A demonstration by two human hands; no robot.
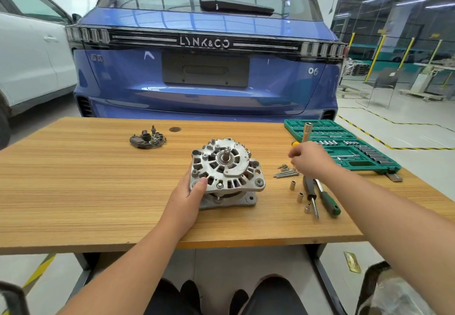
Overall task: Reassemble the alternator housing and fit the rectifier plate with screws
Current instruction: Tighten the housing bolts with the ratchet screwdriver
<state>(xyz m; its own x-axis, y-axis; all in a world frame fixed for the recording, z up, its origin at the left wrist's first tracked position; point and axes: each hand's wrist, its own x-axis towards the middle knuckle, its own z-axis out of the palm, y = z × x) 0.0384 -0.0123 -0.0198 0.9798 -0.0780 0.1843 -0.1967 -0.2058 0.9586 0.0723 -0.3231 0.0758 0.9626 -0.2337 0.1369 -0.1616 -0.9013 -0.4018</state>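
Steadying the alternator housing (pixel 227 169) at the middle of the wooden table (pixel 73 191), the left hand (pixel 189 195) curled round its near-left edge, thumb laid on the top face. The two housing halves sat one upon the other, shaft end upward; whether they had been bolted together could not be told, though long screws (pixel 286 173) lay loose just right of the unit, which suggested that fastening was not yet finished. The right hand (pixel 309 158) hovered above those screws with fingers bent; whether it pinched anything could not be told. A yellow-tipped part (pixel 295 143) showed at its far side, and an upright socket driver (pixel 307 131) rose behind it. The rectifier plate (pixel 148 138) rested well apart at the far left of the table, unfitted. Small sleeves (pixel 293 185) and a green-handled ratchet (pixel 328 202) lay near right, beside the open green socket case (pixel 384 164). By this view, housing closure was at most partly done; the plate and its screws remained. A blue car (pixel 209 93) stood beyond the table.
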